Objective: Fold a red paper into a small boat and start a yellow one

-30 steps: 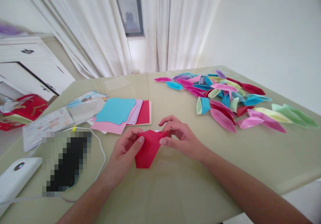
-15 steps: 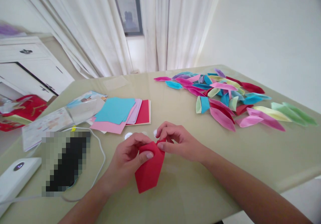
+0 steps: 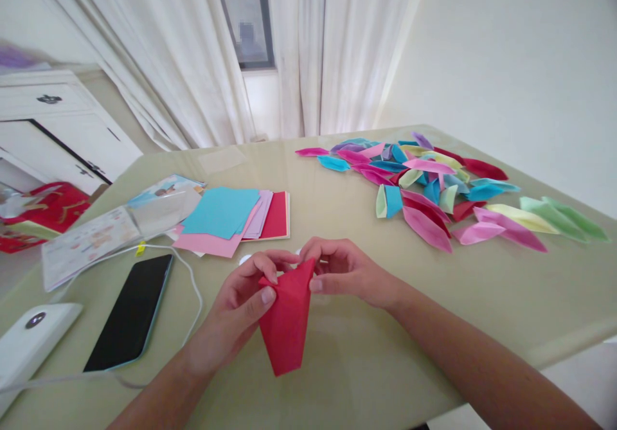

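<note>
A folded red paper piece [image 3: 286, 327] is held up above the table at the centre of the head view, its narrow end pointing down. My left hand [image 3: 241, 304] pinches its upper left edge, thumb in front and fingers behind. My right hand [image 3: 344, 272] grips the upper right corner between thumb and fingers. The paper's top edge dips between two raised corners. Behind my hands, small white round objects [image 3: 245, 259] are partly hidden.
Folded coloured paper pieces [image 3: 429, 173] are heaped at the right back. Paper sheets [image 3: 222, 211] lie stacked left of centre beside booklets [image 3: 89, 243]. A phone [image 3: 130, 314], a white cable [image 3: 195, 288] and a white device [image 3: 38, 333] lie at the left.
Both hands have drawn apart slightly along the red paper's top. Its upper corners now spread wider, and the left hand's hold has shifted to the left edge.
</note>
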Demonstrator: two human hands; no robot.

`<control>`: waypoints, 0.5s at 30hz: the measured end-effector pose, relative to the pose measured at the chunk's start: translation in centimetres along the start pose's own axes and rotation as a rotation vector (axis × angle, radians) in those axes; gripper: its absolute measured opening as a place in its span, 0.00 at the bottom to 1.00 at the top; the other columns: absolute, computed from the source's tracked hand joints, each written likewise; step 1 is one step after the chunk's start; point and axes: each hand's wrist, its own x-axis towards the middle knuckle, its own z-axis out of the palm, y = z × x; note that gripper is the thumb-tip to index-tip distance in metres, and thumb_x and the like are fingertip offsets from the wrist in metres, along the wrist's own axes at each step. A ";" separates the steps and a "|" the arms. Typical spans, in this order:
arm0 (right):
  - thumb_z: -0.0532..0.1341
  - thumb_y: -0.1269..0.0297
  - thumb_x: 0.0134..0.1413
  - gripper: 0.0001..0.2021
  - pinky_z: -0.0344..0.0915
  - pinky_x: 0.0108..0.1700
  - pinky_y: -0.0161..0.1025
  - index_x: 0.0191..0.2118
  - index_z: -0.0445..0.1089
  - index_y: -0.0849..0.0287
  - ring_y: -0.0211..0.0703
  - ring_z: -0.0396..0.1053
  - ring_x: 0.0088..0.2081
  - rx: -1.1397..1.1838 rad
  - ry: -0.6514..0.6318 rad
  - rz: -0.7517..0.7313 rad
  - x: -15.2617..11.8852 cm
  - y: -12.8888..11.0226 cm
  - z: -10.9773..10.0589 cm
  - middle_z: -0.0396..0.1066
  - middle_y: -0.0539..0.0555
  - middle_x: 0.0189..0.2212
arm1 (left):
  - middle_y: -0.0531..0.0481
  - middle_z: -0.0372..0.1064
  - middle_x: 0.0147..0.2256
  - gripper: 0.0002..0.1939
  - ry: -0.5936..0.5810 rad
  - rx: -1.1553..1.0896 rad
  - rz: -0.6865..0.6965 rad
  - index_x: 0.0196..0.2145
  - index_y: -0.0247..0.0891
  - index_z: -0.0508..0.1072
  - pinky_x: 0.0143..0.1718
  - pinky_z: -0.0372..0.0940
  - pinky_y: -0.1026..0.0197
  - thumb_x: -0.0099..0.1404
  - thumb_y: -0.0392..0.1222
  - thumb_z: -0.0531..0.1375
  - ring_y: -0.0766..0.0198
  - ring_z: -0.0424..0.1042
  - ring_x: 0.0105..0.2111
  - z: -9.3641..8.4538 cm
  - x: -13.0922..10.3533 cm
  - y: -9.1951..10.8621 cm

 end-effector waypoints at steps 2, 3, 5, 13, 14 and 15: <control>0.79 0.59 0.51 0.13 0.69 0.42 0.36 0.37 0.80 0.59 0.39 0.71 0.40 0.020 0.003 -0.007 0.1 0.1 0.0 0.72 0.52 0.44 | 0.49 0.76 0.48 0.04 -0.032 -0.037 0.005 0.40 0.45 0.76 0.42 0.72 0.65 0.71 0.45 0.67 0.63 0.75 0.44 0.1 0.0 -0.1; 0.79 0.61 0.51 0.11 0.70 0.42 0.35 0.36 0.81 0.59 0.39 0.72 0.41 0.031 0.001 -0.009 0.1 0.2 0.0 0.71 0.52 0.44 | 0.49 0.77 0.45 0.04 -0.042 -0.038 0.010 0.41 0.46 0.77 0.42 0.72 0.66 0.71 0.46 0.67 0.64 0.75 0.42 0.1 0.0 -0.1; 0.79 0.63 0.51 0.09 0.70 0.42 0.34 0.35 0.82 0.59 0.38 0.72 0.41 0.055 -0.011 -0.007 0.1 0.3 -0.1 0.70 0.52 0.45 | 0.49 0.77 0.43 0.07 -0.048 -0.012 0.021 0.45 0.45 0.78 0.42 0.72 0.66 0.71 0.46 0.68 0.64 0.75 0.41 0.1 0.2 -0.3; 0.77 0.68 0.53 0.05 0.69 0.43 0.34 0.34 0.83 0.60 0.36 0.72 0.41 0.101 -0.045 -0.013 0.0 0.3 0.2 0.70 0.52 0.44 | 0.53 0.75 0.35 0.06 -0.045 0.055 0.002 0.41 0.45 0.81 0.38 0.67 0.69 0.66 0.42 0.73 0.68 0.71 0.35 -0.2 0.5 -0.9; 0.78 0.68 0.53 0.05 0.69 0.44 0.35 0.34 0.83 0.60 0.37 0.72 0.41 0.101 -0.049 -0.018 0.0 0.4 0.3 0.70 0.52 0.44 | 0.52 0.74 0.35 0.05 -0.043 0.067 0.003 0.39 0.44 0.81 0.39 0.67 0.68 0.66 0.43 0.72 0.67 0.71 0.35 -0.2 0.5 -0.9; 0.78 0.68 0.52 0.06 0.69 0.44 0.35 0.34 0.82 0.60 0.37 0.72 0.41 0.099 -0.051 -0.026 0.1 0.4 0.3 0.70 0.52 0.44 | 0.52 0.73 0.35 0.05 -0.043 0.076 0.005 0.38 0.43 0.81 0.39 0.66 0.67 0.67 0.44 0.72 0.67 0.70 0.36 -0.2 0.5 -1.0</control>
